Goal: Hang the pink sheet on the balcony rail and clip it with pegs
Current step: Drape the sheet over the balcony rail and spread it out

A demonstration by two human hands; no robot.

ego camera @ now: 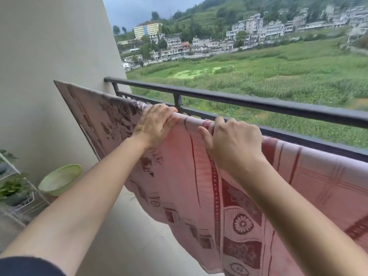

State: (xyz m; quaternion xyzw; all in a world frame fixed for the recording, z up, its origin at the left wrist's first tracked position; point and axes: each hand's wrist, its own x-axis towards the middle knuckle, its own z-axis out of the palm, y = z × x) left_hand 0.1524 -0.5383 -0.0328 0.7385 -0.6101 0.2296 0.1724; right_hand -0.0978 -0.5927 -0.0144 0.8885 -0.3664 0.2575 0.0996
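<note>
The pink patterned cotton sheet (199, 176) is draped over the lower bar of the dark metal balcony rail (258, 103), across the frame centre. Its top fold is gripped by 2 hands: the left hand (157, 124) and the right hand (233, 140), fingers clenched on fabric. A pale green plastic basin (59, 179) is seen at lower left.

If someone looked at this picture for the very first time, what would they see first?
First comes the big pink sheet with dark red patterns, draped over the lower bar of the black rail across the middle. Next, the left hand and right hand gripping its top edge side by side. Beyond the rail lie a green field and hillside houses; a green basin sits low on the left.
</note>
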